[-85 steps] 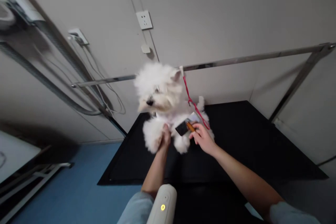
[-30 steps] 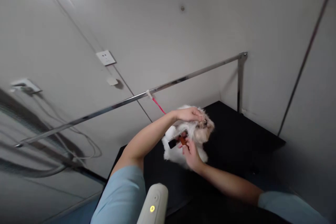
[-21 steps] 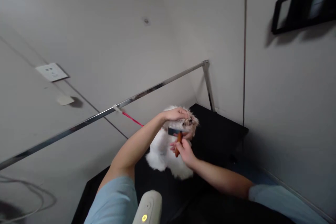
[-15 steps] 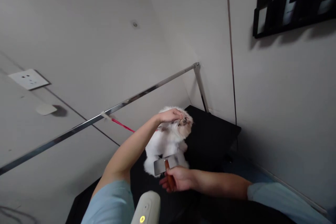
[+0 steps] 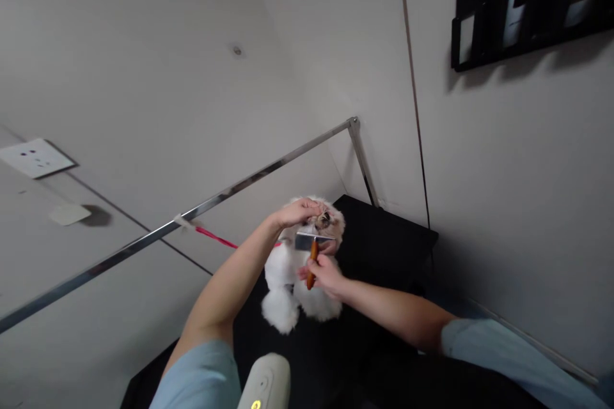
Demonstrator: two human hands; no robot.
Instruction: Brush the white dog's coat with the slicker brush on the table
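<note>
A small fluffy white dog (image 5: pixel 288 275) stands on a black grooming table (image 5: pixel 388 249). My left hand (image 5: pixel 297 211) rests on top of the dog's head and grips it near the muzzle. My right hand (image 5: pixel 326 273) holds a slicker brush (image 5: pixel 311 244) by its orange handle, with the metal head pressed against the dog's chest just under the chin. A red leash (image 5: pixel 215 238) runs from the dog's neck up to the steel bar (image 5: pixel 192 212) over the table.
Grey walls close in behind and to the right of the table. A white socket plate (image 5: pixel 34 157) sits on the left wall and a dark framed board (image 5: pixel 527 0) hangs at the upper right. A pale device with a lit button (image 5: pixel 263 388) hangs at my chest.
The dog has turned from facing left to facing right. My left hand went from its front leg to its head. The brush dropped low, then came back up under the chin.
</note>
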